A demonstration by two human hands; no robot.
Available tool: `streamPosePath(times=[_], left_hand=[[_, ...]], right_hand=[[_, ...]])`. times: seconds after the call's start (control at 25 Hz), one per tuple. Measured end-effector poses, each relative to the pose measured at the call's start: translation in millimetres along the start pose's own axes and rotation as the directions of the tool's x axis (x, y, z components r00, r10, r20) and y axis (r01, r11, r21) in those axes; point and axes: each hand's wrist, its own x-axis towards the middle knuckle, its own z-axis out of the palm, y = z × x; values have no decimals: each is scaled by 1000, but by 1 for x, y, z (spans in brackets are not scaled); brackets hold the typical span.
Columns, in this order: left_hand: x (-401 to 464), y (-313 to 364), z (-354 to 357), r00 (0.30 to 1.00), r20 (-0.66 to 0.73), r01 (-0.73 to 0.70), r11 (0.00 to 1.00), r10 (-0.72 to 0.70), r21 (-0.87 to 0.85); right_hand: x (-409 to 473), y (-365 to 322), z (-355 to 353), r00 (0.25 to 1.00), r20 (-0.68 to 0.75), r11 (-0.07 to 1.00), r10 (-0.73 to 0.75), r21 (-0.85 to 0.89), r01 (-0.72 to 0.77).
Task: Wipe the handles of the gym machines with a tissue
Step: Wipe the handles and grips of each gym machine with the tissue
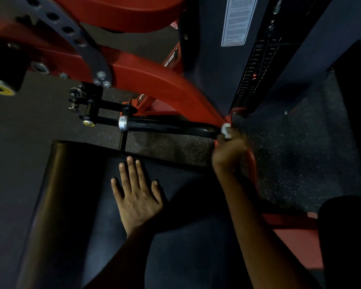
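I am wiping the black handle (167,125) at its right end, my right hand (230,152) pinching the tissue (226,131) there, left hand (137,192) flat with fingers spread on the seat pad (75,184); next I should be dragging the tissue leftward along the grip.

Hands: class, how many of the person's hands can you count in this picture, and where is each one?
2. The left hand rests flat, fingers spread, on the black pad. The right hand grips a white tissue at the black handle.
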Motion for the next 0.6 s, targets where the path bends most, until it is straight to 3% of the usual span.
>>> streamPosePath(times=[0.12, 0.28, 0.32, 0.36, 0.48, 0.52, 0.6], left_hand=[[1, 2, -1, 1000, -1, -15, 1000, 15, 11], [3, 2, 0, 1000, 5, -18, 1000, 18, 6], [3, 0, 0, 1000, 6, -16, 1000, 16, 21], [3, -1, 1, 1000, 25, -12, 1000, 12, 16], [2, 1, 0, 1000, 24, -2, 1000, 2, -17], [3, 1, -2, 999, 35, 4, 1000, -3, -20], [2, 3, -2, 1000, 22, 4, 1000, -4, -24]], right_hand=[[-5, 1, -5, 959, -213, 982, -186, -78, 173], [22, 27, -2, 911, -390, 985, 134, 156, -78], [20, 24, -2, 908, -385, 983, 163, 146, -115], [13, 18, 2, 925, -358, 990, 127, 98, -98], [-17, 4, 19, 943, -208, 965, -259, -90, 245], [-19, 8, 18, 929, -191, 948, -318, -92, 305], [-6, 33, 13, 931, -277, 971, -239, -52, 234]])
